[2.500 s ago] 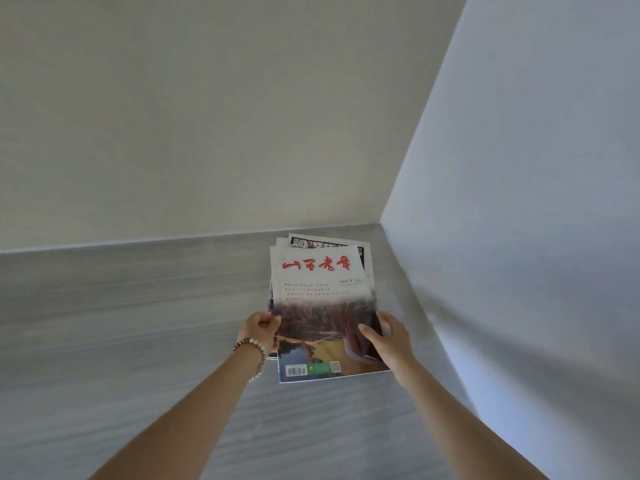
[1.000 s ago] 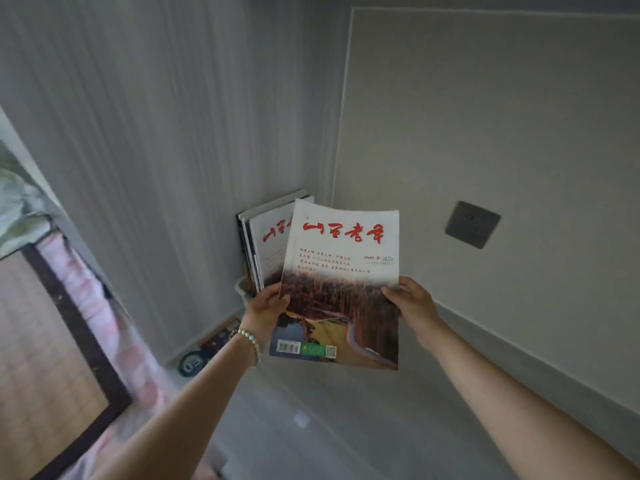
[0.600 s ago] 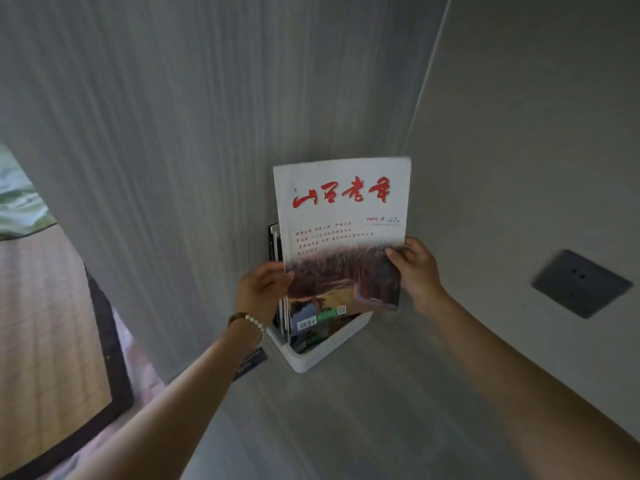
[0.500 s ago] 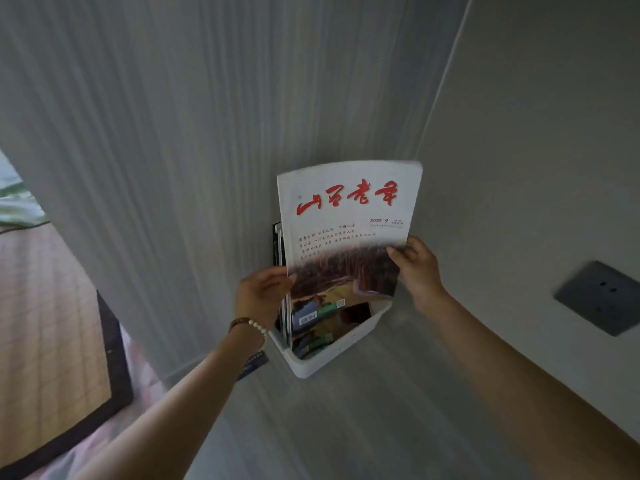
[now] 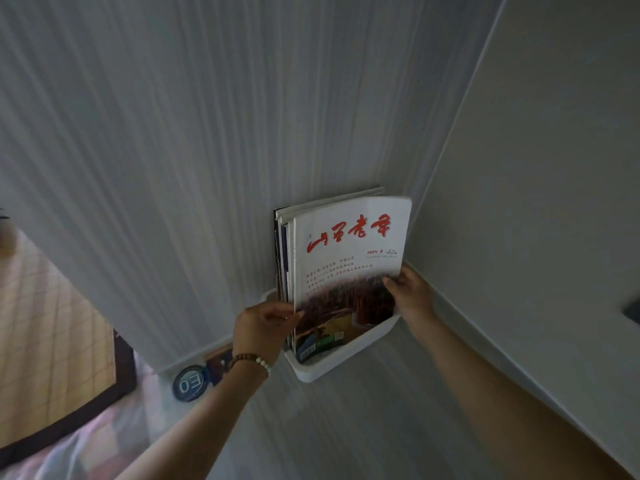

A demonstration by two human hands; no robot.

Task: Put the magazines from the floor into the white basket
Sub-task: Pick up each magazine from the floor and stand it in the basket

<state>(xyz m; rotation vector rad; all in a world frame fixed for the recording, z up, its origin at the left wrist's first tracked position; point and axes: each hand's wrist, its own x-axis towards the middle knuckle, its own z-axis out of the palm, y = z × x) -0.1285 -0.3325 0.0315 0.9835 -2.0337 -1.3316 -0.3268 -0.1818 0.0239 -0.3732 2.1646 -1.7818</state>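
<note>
Head view: white basket (image 5: 341, 358) on the floor (image 5: 329, 427), tucked into the corner where two walls meet.
Magazine: red-titled magazine (image 5: 349, 258) upright, lower edge already inside the basket, in front of the upright stack (image 5: 284, 244) filed there.
Left grip: left grip (image 5: 263, 327) pinching the magazine's left edge low down, thumb on the cover.
Right grip: right grip (image 5: 410, 299) holding the right edge, thumb on the cover, fingers hidden behind.
Step in hand: seating the magazine; by the look of it, nearly done.
Doing it well: lower both sides evenly until the bottom edge meets the basket bottom; keep the cover flush against the stack; let go only once standing unaided.
Risk: likely to sag or tip forward over the low front rim if let go early.
Nearby: round blue disc (image 5: 189, 382) on the floor, left of the basket, apart from it.
</note>
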